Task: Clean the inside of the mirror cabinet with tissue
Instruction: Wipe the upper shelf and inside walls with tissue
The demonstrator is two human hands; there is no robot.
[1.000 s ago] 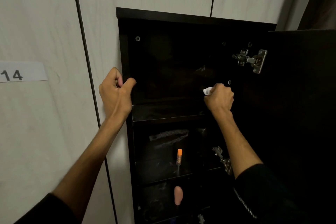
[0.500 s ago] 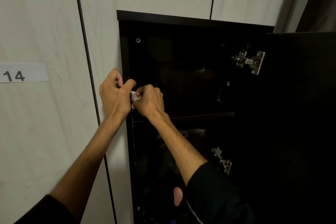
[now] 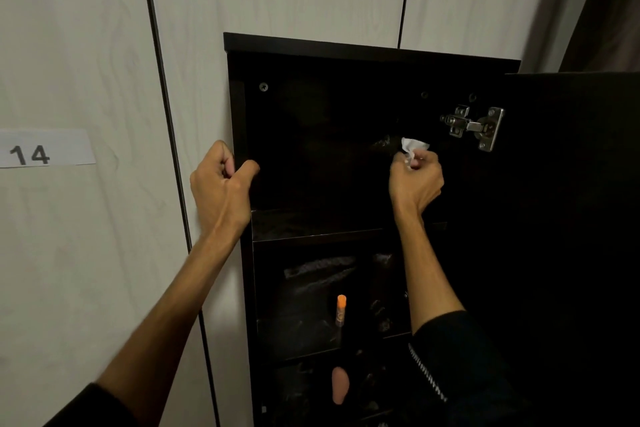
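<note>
The dark mirror cabinet (image 3: 363, 48) hangs on a pale panelled wall with its door (image 3: 571, 218) swung open to the right. My left hand (image 3: 221, 184) grips the cabinet's left side panel at the height of the top compartment. My right hand (image 3: 415, 180) is inside the top compartment at its right, fingers curled round a crumpled white tissue (image 3: 412, 147) that sticks out above the fist against the back wall. The top shelf (image 3: 311, 236) lies just under both hands.
A metal hinge (image 3: 474, 126) sits right of my right hand. On the middle shelf stands a small tube with an orange cap (image 3: 341, 310); a pink object (image 3: 339, 388) lies lower down. A paper label "14" (image 3: 41, 149) is on the wall at left.
My right hand with the tissue went from the right of the top compartment to the left edge beside my left hand, then back to the right and a little higher. My left hand stayed put.
</note>
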